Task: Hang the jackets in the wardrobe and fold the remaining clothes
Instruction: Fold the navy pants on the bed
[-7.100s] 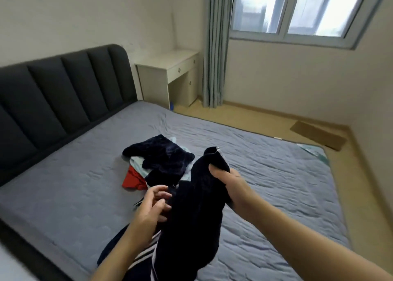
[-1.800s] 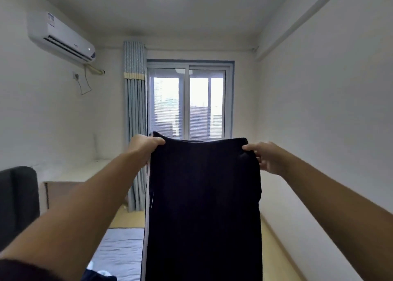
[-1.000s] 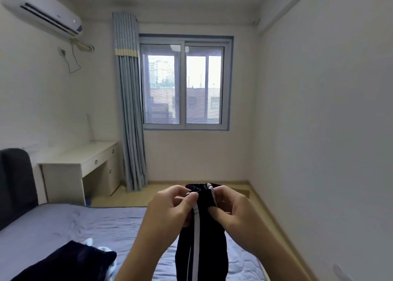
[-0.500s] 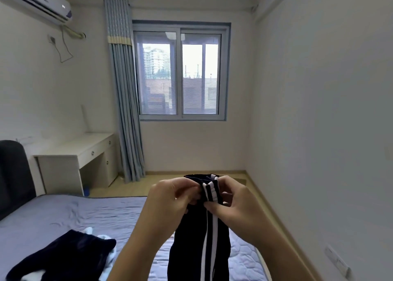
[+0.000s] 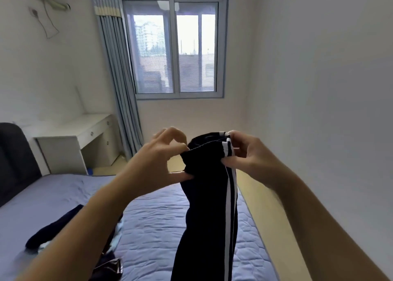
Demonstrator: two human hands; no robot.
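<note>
A pair of dark navy trousers (image 5: 204, 221) with white side stripes hangs folded lengthwise in front of me, above the bed. My left hand (image 5: 157, 161) pinches the waistband's left edge between thumb and fingertips. My right hand (image 5: 244, 153) pinches the right edge at the white stripes. Low on the left, a heap of other clothes (image 5: 63, 227), dark navy with some pale fabric, lies on the mattress, partly hidden by my left forearm.
The bed (image 5: 153, 223) has a grey-blue quilted cover and a dark padded headboard (image 5: 14, 163) at the left. A white desk (image 5: 72, 140) stands in the far left corner beside a grey curtain (image 5: 119, 78) and the window (image 5: 176, 46). Bare floor (image 5: 274, 227) runs along the right wall.
The trousers went from spread wide at arm's length to folded lengthwise. Over the last half second my hands moved a little apart on the waistband and the view tilted down slightly.
</note>
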